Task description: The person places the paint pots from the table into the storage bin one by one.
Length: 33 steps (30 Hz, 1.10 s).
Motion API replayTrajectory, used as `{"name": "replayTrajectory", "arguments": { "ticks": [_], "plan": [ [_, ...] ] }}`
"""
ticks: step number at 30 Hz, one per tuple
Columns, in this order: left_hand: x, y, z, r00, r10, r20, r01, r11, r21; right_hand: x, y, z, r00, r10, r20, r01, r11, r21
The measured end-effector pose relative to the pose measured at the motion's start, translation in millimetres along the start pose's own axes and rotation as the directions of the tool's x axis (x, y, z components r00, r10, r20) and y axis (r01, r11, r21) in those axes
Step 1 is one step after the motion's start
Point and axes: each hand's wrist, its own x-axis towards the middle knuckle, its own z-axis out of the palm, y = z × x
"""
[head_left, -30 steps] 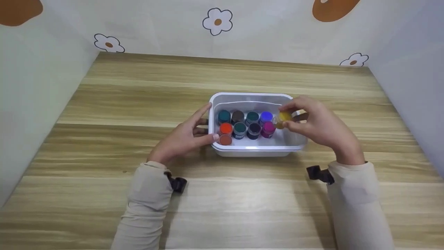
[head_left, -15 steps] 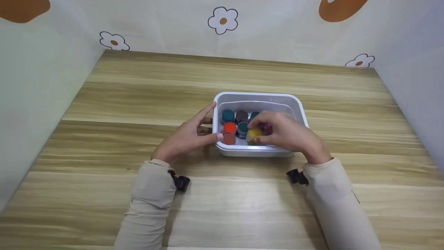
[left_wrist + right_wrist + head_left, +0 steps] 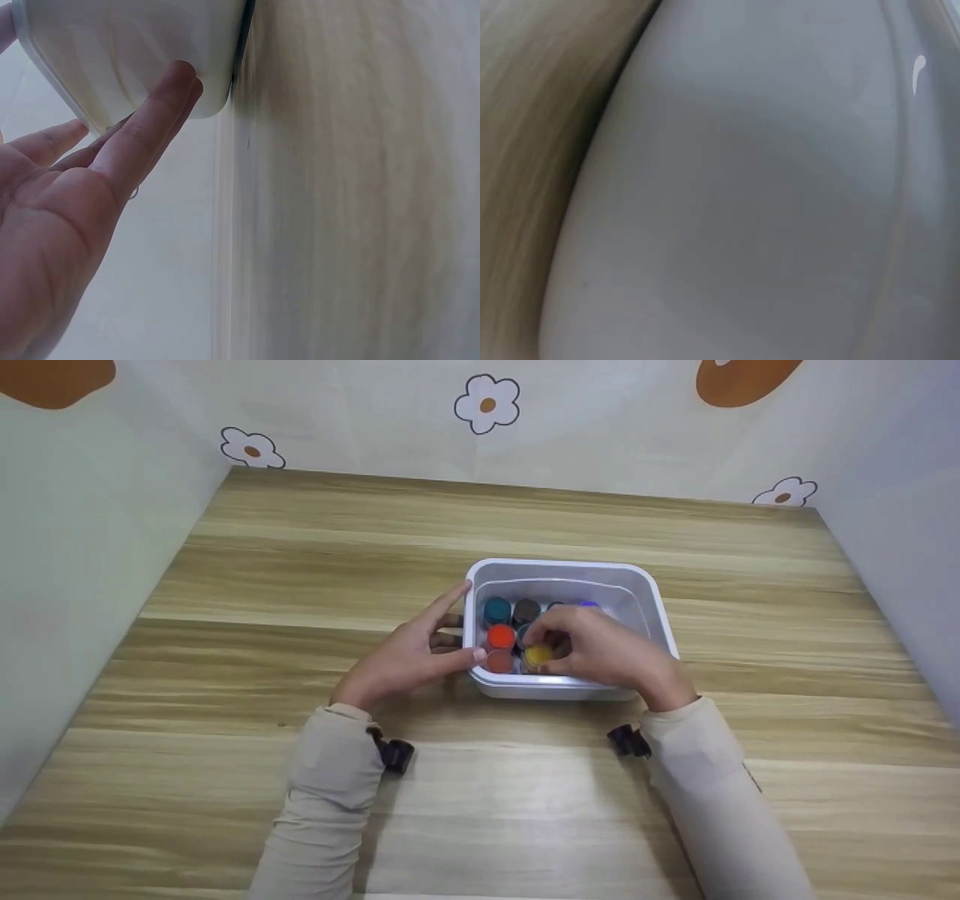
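In the head view, my right hand (image 3: 600, 649) reaches into a white plastic box (image 3: 570, 681) and pinches a small paint jar with a yellow top (image 3: 538, 655) between thumb and fingers. That jar stands near the front wall, right of a brown-orange jar (image 3: 499, 661). Behind these sit a bright orange jar (image 3: 501, 637), a teal jar (image 3: 496, 610) and a brown jar (image 3: 526, 611); my right hand hides most of the others. My left hand (image 3: 409, 656) spans the box's left side, its thumb on the rim and its extended fingers (image 3: 142, 139) against the outer wall.
The box stands on a wood-grain table (image 3: 337, 562). A pale wall with printed flowers (image 3: 487, 405) closes the back, and plain pale panels (image 3: 892, 532) flank both sides. The right wrist view is filled mostly by the box's outer wall (image 3: 742, 187).
My right hand has carried the yellow jar from the box's right end leftward and down to the front row. The left hand keeps its place on the box. The head view has shifted slightly.
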Motion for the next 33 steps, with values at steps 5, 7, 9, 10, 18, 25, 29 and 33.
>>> {"name": "replayTrajectory", "arguments": {
  "ticks": [5,7,9,10,18,25,29,33],
  "plan": [
    [1.6,-0.3,0.0,1.0,0.021,0.006,-0.021,1.0,-0.008,1.5,0.5,0.4,1.0,0.006,0.009,-0.006,1.0,0.007],
    [1.7,-0.2,-0.2,1.0,0.028,0.004,-0.028,1.0,-0.012,1.9,0.6,0.2,1.0,0.003,0.008,-0.003,1.0,0.008],
    [2.1,-0.2,-0.3,1.0,0.031,0.002,-0.031,0.999,-0.008,2.5,1.1,0.2,1.0,0.006,0.01,-0.006,1.0,0.009],
    [2.0,-0.1,-0.3,1.0,0.031,0.001,-0.031,0.999,-0.006,2.8,1.3,0.3,1.0,0.006,0.011,-0.006,1.0,0.008],
    [1.1,1.0,0.7,1.0,0.018,0.003,-0.018,1.0,-0.004,4.1,-0.8,1.3,1.0,0.024,0.019,-0.024,0.999,-0.027],
    [0.6,1.3,0.9,1.0,0.006,-0.004,-0.006,1.0,0.02,4.5,-1.5,2.2,0.999,0.042,0.024,-0.041,0.998,-0.046],
    [-0.3,0.8,0.9,1.0,0.004,-0.008,-0.004,1.0,0.006,5.8,-1.1,3.0,0.999,0.042,0.025,-0.041,0.998,-0.056],
    [-0.7,0.8,0.8,1.0,0.021,-0.003,-0.021,1.0,-0.013,6.2,-0.6,3.1,0.999,0.038,0.021,-0.037,0.997,-0.062]
  ]
}}
